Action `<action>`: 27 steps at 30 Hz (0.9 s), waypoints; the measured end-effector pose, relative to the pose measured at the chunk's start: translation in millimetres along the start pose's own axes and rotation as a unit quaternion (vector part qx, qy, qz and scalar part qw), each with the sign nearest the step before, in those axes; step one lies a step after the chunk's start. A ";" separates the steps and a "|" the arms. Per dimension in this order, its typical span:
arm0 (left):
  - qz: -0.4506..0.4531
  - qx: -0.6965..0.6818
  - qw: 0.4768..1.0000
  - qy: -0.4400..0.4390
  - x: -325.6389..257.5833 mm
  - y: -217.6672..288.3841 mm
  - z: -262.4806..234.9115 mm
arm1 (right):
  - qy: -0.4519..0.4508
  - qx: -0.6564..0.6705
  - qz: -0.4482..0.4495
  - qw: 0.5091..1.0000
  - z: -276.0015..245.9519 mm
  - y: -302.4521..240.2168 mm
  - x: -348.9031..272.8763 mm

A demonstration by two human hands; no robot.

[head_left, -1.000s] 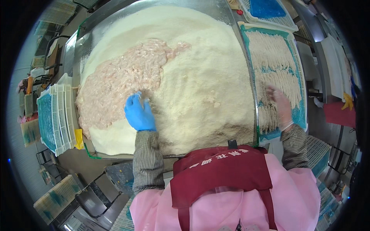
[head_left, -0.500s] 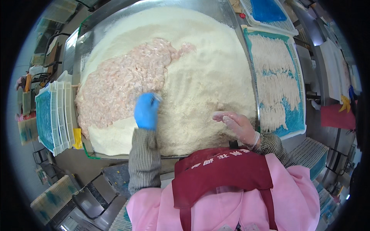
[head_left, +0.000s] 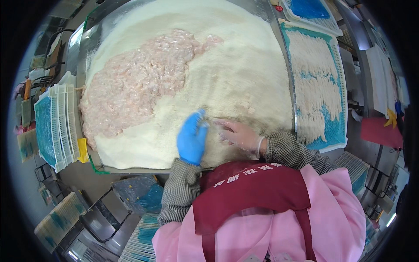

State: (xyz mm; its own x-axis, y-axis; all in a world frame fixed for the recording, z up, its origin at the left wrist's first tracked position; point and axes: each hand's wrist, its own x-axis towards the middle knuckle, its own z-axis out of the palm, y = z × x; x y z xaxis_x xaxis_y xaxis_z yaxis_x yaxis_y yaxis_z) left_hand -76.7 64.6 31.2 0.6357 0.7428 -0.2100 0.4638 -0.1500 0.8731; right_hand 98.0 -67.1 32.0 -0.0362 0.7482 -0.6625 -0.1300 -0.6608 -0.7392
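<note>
My left hand (head_left: 191, 139), in a blue glove, hovers over the crumb-coated part of the pale breading crumbs (head_left: 244, 74). Its fingers and thumb stand apart, and nothing shows between them. Close to its right is my right hand (head_left: 241, 136) in a clear glove, fingers stretched leftward and slightly spread just above the crumbs. The fingertips of the two hands nearly meet. Beyond and left of them lies a large heap of raw, pinkish meat strips (head_left: 135, 83) on the crumbs. A small crumbed piece (head_left: 249, 108) lies beyond my right hand.
A metal work tray (head_left: 83, 56) holds meat and crumbs. On the right, a white basket with teal lining (head_left: 329, 113) carries rows of coated strips (head_left: 312, 52). Another basket with a blue bottom (head_left: 307, 9) stands behind it. Stacked white baskets (head_left: 65, 122) stand at the left.
My left hand has moved right, away from the meat's edge. My right hand has moved left to meet it over the crumbs. The view has shifted slightly.
</note>
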 end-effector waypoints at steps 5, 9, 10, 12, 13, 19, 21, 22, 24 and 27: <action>-0.006 0.123 0.963 0.240 105.2 20.5 -55.7 | 0.114 -0.018 -0.127 0.985 -5.5 22.8 -3.5; -0.056 0.393 0.866 0.303 161.7 25.2 -83.3 | 0.099 -0.028 -0.080 0.991 -3.7 -2.1 -16.6; -0.078 0.360 0.891 0.267 167.0 26.8 -87.6 | 0.107 -0.052 -0.109 0.987 -2.2 -0.8 -16.5; -0.119 0.290 0.932 0.185 180.0 30.9 -87.2 | 0.129 -0.096 -0.162 0.974 -1.8 4.3 -14.9; -0.109 0.202 0.957 0.177 173.9 30.0 -87.4 | 0.122 -0.101 -0.166 0.973 -3.1 2.7 -15.0; -0.050 -0.082 0.995 0.037 44.4 5.4 -52.0 | 0.030 0.031 -0.083 0.996 -1.5 16.5 -3.9; -0.106 0.043 0.990 -0.085 -15.6 -11.1 -47.7 | -0.010 0.112 0.017 0.993 5.2 17.7 -3.1; -0.094 0.042 0.993 -0.062 -37.7 -15.8 -48.4 | -0.013 0.083 0.011 0.996 4.6 18.6 -2.7; -0.065 0.038 0.997 -0.014 -65.7 -24.2 -49.2 | 0.012 0.056 -0.016 0.998 3.1 13.5 -4.2; -0.138 0.089 0.986 0.038 -72.8 -22.0 -48.7 | 0.040 0.101 -0.032 0.994 7.5 14.9 -7.3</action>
State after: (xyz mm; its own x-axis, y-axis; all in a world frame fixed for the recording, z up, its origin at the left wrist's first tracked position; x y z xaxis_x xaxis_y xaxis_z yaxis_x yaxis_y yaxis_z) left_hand -163.2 45.6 48.8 0.4257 0.8170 -0.3890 0.7171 -0.0425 0.6956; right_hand 88.9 -82.0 26.8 0.0567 0.7754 -0.6289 -0.3259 -0.5811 -0.7458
